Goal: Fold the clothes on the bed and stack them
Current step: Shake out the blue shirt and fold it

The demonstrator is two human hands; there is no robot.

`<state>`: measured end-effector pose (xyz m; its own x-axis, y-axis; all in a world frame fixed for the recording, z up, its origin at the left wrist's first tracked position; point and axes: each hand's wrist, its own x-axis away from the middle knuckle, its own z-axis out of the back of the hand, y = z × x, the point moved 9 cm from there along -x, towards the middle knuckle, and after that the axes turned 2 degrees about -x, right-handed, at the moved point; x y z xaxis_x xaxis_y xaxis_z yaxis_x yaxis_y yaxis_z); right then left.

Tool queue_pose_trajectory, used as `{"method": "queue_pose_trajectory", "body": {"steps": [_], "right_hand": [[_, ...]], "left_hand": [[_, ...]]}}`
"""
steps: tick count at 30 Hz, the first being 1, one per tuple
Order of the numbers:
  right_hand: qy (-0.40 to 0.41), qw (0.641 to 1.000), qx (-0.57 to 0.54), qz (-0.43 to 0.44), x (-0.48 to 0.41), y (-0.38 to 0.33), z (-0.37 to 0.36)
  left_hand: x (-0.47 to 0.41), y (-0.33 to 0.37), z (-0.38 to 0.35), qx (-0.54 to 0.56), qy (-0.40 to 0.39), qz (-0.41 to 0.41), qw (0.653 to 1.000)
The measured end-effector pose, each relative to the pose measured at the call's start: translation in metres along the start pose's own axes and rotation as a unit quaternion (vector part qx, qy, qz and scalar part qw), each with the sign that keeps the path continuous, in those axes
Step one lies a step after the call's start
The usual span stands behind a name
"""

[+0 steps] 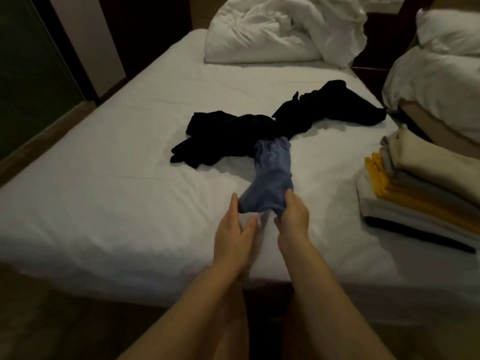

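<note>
Fingers [288, 197] of the right hand [292, 219] are closed on the near edge of the blue garment [271, 175], bunching the cloth in the grip. Left hand [233, 224] sits just beside that edge on the left, its fingers extended and loosely together, the tips touching or nearly touching the cloth; contact cannot be confirmed. The blue garment is a crumpled, light blue piece lying on the bed [104, 178] near the middle, stretched from the hands toward the far side. Its far end touches or slips under a heap of black clothes [233, 133] spread unfolded across the sheet. At the right edge of the bed stands a stack of folded clothes [420, 188] in cream, grey, yellow, white and black layers. A rumpled white duvet [280, 29] lies at the far end.
</note>
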<state>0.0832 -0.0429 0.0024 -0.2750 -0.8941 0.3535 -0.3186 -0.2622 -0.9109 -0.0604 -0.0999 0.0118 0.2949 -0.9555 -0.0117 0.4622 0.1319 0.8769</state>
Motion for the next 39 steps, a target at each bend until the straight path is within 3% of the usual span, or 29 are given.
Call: {"method": "queue_pose_trajectory", "body": {"steps": [3,6,9,11,14,21,25,31,39], "right_hand": [[-0.069,0.996,-0.020,0.061,0.039,-0.039,-0.001],[-0.109,0.990,-0.088,-0.001,0.058,-0.076,-0.012],[-0.207,0.949,-0.232,0.052,0.065,-0.184,-0.042],[-0.238,0.941,-0.229,0.071,0.071,-0.237,-0.056],[-0.263,0.943,-0.198,0.044,0.090,-0.261,-0.066],[-0.364,0.880,-0.287,0.106,0.141,-0.313,-0.075],[-0.378,0.877,-0.263,0.139,0.162,-0.331,-0.073],[-0.370,0.889,-0.183,0.198,0.180,-0.342,-0.080],[-0.295,0.920,0.028,0.256,0.127,-0.308,-0.064]], "left_hand": [[0.035,0.039,0.004,0.084,0.011,-0.007,0.996],[0.043,0.069,0.016,0.123,0.017,-0.046,0.991],[0.029,0.102,0.046,0.122,0.043,-0.065,0.989],[0.022,0.129,0.067,0.142,0.061,-0.084,0.984],[0.024,0.163,0.086,0.159,0.067,-0.115,0.978],[0.026,0.228,0.123,0.130,0.074,-0.187,0.971],[0.028,0.250,0.135,0.114,0.078,-0.215,0.967],[0.020,0.252,0.110,0.104,0.014,-0.207,0.973],[-0.007,0.220,0.070,0.170,-0.033,-0.060,0.983]]}}
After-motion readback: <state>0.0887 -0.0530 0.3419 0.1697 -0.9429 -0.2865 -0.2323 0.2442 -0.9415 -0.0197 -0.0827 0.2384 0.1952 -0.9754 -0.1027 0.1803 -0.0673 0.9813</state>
